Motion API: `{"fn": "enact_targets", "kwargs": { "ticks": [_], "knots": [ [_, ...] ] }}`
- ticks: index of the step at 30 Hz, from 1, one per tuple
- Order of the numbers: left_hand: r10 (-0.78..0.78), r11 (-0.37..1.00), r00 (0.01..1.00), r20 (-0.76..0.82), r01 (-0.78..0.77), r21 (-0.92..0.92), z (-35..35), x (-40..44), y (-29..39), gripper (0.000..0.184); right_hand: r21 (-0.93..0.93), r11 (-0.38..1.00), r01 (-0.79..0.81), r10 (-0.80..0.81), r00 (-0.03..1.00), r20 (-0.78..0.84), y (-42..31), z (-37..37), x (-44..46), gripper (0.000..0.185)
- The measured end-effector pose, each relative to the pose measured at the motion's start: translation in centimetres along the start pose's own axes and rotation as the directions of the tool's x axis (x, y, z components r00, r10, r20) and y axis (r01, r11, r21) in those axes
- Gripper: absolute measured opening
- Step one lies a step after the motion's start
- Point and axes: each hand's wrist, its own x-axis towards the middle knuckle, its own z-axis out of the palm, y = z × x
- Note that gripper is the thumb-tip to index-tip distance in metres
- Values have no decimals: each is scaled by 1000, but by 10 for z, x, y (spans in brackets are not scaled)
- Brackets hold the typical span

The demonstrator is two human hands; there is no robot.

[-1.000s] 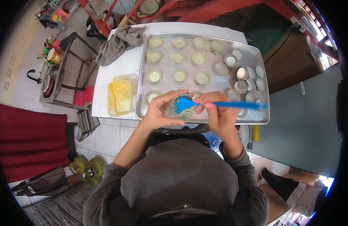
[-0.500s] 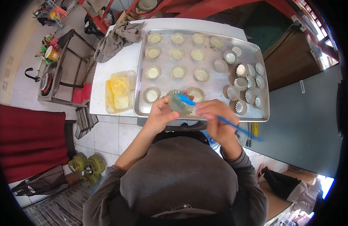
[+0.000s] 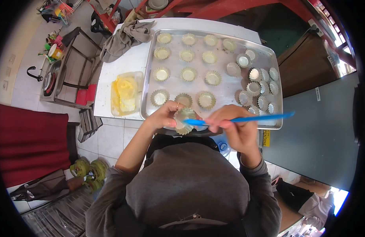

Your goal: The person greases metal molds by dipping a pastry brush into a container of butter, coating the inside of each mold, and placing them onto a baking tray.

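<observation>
Between the fingers of my left hand (image 3: 165,117) is a fluted metal tart mould (image 3: 184,119), tilted and held just in front of the tray's near edge. My right hand (image 3: 237,127) grips a blue brush (image 3: 265,117) by its handle, which points right; its head reaches into the mould. The bristles are too blurred to make out. Behind my hands lies a large metal baking tray (image 3: 144,94) with rows of fluted moulds (image 3: 189,74) on its left and middle. More moulds (image 3: 253,87) crowd together at its right side.
Left of the tray, a clear plastic tub (image 3: 138,94) holds a yellow, butter-like spread (image 3: 125,93). A crumpled grey cloth (image 3: 127,40) lies on the white table (image 3: 105,83) at the back left. A grey surface (image 3: 313,122) stands to the right.
My left hand has brought the mould slightly nearer to my body and turned it. The brush has swung from a steep slant to nearly level, its tip still at the mould.
</observation>
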Motion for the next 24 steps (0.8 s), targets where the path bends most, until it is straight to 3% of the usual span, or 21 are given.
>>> {"fn": "enact_targets", "kwargs": {
  "ticks": [1,2,4,5,6,9,10,13,14,16,17,18,21,22,24],
  "knots": [
    [14,998,1000,4,-15,55,0,2,4,69,-8,996,90,-90,995,-32,6,8,3,8],
    [29,994,1000,8,-29,109,0,3,8,70,-43,991,127,-125,991,39,11,13,1,7],
    [83,954,993,80,-103,280,-6,9,16,70,-87,996,-26,33,996,81,4,6,-3,7],
    [67,958,994,86,-88,273,-7,9,17,70,-110,988,-106,117,988,104,-1,1,-3,7],
    [51,962,994,93,-74,264,-6,9,17,70,1,981,-193,193,980,41,-8,-3,0,6],
    [55,961,994,90,-78,264,-5,11,23,70,55,997,57,-49,988,-147,15,17,4,6],
    [65,959,994,82,-85,271,-5,12,26,70,-106,994,-33,38,998,48,7,10,1,8],
    [32,966,991,127,-63,251,-16,12,18,67,-88,995,-51,58,995,78,0,-1,-1,9],
    [69,978,989,135,-93,186,-16,11,13,66,59,988,-143,140,989,56,-3,-9,-3,9],
    [142,987,979,147,-152,56,-12,10,5,63,85,996,-34,38,998,-48,2,0,3,14],
    [106,993,990,88,-101,-53,-6,8,0,64,94,995,21,-11,995,-101,7,5,6,16],
    [62,985,998,33,-56,-164,2,5,-5,66,97,995,21,-18,999,-27,14,9,7,8],
    [-16,942,998,-57,-4,-334,14,8,-13,75,-238,941,239,-246,969,0,16,16,16,9],
    [-5,903,997,-81,-30,-428,14,9,-21,78,-268,915,302,-319,948,-22,14,13,18,14],
    [26,810,994,-107,-84,-580,9,9,-45,86,-198,935,294,-293,955,35,13,4,15,15]
  ]
}}
